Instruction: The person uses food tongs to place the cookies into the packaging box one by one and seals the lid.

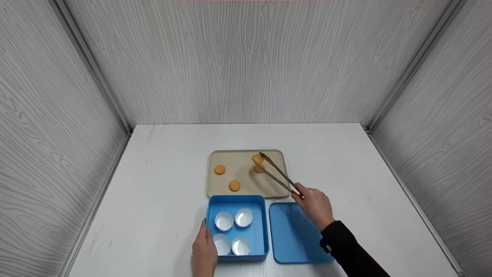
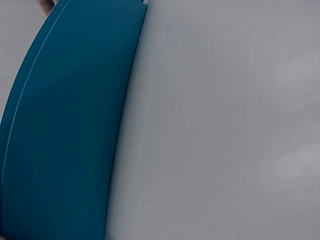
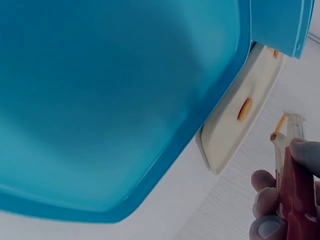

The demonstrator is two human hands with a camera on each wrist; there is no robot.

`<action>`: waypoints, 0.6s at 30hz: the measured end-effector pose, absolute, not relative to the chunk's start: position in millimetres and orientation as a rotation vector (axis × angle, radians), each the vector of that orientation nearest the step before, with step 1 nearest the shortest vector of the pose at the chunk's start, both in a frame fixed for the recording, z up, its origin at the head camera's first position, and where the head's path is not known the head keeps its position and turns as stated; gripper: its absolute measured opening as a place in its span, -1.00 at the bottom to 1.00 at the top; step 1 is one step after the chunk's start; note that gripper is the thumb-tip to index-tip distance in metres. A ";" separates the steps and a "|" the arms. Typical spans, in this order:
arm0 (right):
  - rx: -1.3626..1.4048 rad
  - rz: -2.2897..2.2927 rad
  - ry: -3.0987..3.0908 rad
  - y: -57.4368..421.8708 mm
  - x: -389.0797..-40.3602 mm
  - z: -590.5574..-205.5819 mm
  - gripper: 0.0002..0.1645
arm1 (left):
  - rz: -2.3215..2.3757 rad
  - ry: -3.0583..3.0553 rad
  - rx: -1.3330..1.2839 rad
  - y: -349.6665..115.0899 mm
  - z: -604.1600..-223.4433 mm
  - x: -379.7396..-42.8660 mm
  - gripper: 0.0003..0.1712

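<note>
My right hand (image 1: 316, 206) holds a pair of tongs (image 1: 282, 175), with red handles in the right wrist view. Their tips reach over the beige tray (image 1: 230, 194) and stand around a round orange-brown cookie (image 1: 258, 158); a cookie (image 3: 281, 124) shows between the tips in the right wrist view. Another cookie (image 1: 259, 168) appears just below the tips. My left hand (image 1: 204, 250) grips the left wall of a blue box (image 1: 257, 234), its thumb near the rim. White paper baking cups (image 1: 243, 217), several of them, stand upright inside.
Two more cookies, one at the tray's left (image 1: 220, 169) and one nearer its front (image 1: 235, 185), lie flat. A blue lid (image 1: 294, 242) rests right of the box, under my right forearm. Grey wood-grain panels (image 1: 246, 61) enclose the white table (image 1: 153, 215).
</note>
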State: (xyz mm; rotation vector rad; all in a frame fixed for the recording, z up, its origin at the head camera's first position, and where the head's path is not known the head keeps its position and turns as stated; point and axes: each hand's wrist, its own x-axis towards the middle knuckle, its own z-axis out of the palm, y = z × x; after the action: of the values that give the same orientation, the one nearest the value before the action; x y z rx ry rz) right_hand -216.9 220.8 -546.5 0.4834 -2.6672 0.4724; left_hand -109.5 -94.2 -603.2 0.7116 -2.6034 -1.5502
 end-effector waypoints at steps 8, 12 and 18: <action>0.538 0.488 -2.619 231.9 -188.9 -537.9 -0.58 | -1.569 -2.590 0.694 -94.4 -601.7 -106.1 -0.44; 0.585 0.497 -2.598 237.0 -174.6 -533.5 -0.50 | -1.587 -2.582 0.704 -94.5 -601.0 -107.3 -0.44; 0.632 0.547 -2.643 242.0 -150.2 -527.4 -0.50 | -1.617 -2.567 0.709 -95.2 -603.3 -107.0 -0.42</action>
State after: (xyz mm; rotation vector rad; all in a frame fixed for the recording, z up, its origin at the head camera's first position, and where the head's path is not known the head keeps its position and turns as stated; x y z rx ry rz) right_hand -150.2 242.0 -527.4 0.6322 -2.6431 0.5468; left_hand -107.0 -95.2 -603.3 0.7088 -2.5673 -1.6174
